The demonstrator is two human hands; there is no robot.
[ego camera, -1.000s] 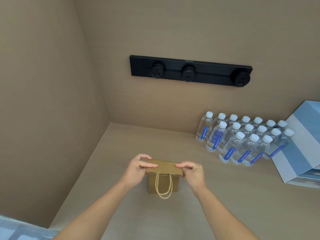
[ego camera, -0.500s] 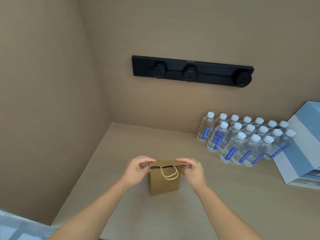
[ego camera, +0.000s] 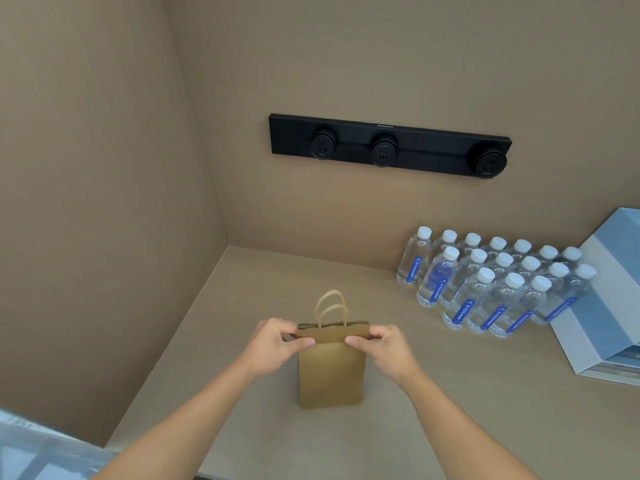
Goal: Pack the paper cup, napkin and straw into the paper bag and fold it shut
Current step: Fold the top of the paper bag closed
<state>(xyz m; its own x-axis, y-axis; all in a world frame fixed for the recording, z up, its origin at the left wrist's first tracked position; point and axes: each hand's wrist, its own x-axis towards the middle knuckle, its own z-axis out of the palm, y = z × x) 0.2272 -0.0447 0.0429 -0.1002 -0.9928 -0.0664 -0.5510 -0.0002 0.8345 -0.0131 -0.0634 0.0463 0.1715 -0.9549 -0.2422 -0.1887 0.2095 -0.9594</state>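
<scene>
The small brown kraft paper bag (ego camera: 330, 372) stands upright on the worktop, toward its near left part, top edges pressed together and unfolded, two twisted paper handles (ego camera: 330, 308) standing up.

A single wide-angle view from a camera worn on the person's head, looking forward and down into a corner where two tan walls meet a tan bench (ego camera: 450, 393). Both forearms reach in from the bottom edge, so the hands sit close, low in the middle of the frame. The back wall faces the camera, with a black socket strip (ego camera: 389, 144) above centre. The left wall runs along the left side. No second view is given.
</scene>
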